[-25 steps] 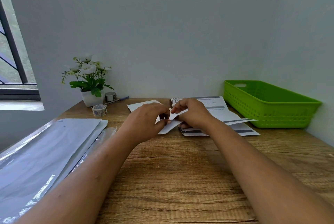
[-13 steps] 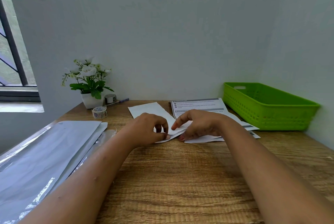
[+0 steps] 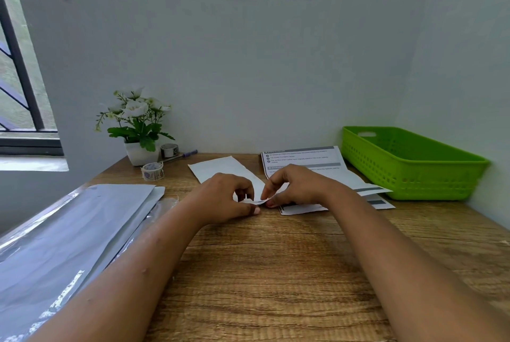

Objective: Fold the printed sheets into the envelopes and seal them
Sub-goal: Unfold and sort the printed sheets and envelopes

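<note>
A folded white sheet lies on the wooden desk, running from the back centre toward me. My left hand and my right hand meet at its near end, thumbs and fingertips pinching the paper's corner against the desk. Under and behind my right hand lies a stack of printed sheets with grey header bars. Grey-white envelopes lie in a pile at the left edge of the desk.
A green plastic basket stands at the back right by the wall. At the back left are a white potted plant, two tape rolls and a pen. A window is at far left.
The folded sheet was held up off the desk; both hands have lowered it flat and now pinch its near end down. The printed stack is more exposed.
</note>
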Demonstrator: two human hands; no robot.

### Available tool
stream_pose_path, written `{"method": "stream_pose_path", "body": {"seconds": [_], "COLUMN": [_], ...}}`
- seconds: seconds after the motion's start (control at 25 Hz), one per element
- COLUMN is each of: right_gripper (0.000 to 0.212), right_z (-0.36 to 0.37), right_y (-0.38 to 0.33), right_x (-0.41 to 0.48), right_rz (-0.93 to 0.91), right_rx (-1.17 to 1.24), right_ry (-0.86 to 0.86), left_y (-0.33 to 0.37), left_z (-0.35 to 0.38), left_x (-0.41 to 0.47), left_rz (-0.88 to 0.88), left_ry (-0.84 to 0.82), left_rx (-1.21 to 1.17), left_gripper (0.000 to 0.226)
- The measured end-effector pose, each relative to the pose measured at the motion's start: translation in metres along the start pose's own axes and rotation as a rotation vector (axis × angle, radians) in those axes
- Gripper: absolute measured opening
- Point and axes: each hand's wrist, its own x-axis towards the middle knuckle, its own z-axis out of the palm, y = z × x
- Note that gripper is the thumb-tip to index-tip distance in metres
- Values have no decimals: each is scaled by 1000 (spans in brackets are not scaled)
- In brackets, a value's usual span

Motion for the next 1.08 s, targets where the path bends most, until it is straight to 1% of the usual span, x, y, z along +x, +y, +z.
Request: {"method": "stream_pose_path", "body": {"seconds": [0.16,0.28,0.36,0.44,0.52,0.6,0.64,0.72,0.8,0.88,0.96,1.08], "right_gripper": [17,14,17,24,30,27,24,18,24,29,28,28], "right_z": [1,1,1,1,0,-2,-1,3,10,14,13,16], "right_y": [0,1,2,1,-2,-7,-9,-14,-16,-16,-17,-19], "right_x": [1,2,2,1,0,-1,-1,-1,2,5,4,5], "right_rz": [-2,11,21,9,-44,-128,-155,-162,-152,-149,-137,-119], "right_rx": [-26,3,27,-4,-41,17,45,6,-68,-83,-110,-221], "right_ry": [-53,-47,-19,53,181,272,269,198,140,103,71,-12], "left_y": [1,0,0,0,0,-1,-1,-2,-3,-4,-5,-3], "left_z": [1,1,1,1,1,0,0,0,1,2,2,4], "left_x": [0,1,1,2,1,1,1,0,1,1,1,1], "left_rz": [6,0,5,12,5,-14,-21,-31,-31,-25,-24,-23], "left_ry": [-26,-17,7,57,130,210,240,263,252,245,241,213], "left_rx": [-28,-53,-47,-31,-17,-31,-38,-34,-17,-6,12,39], "left_gripper": [22,16,11,7,5,5,5,6,7,7,7,8]}}
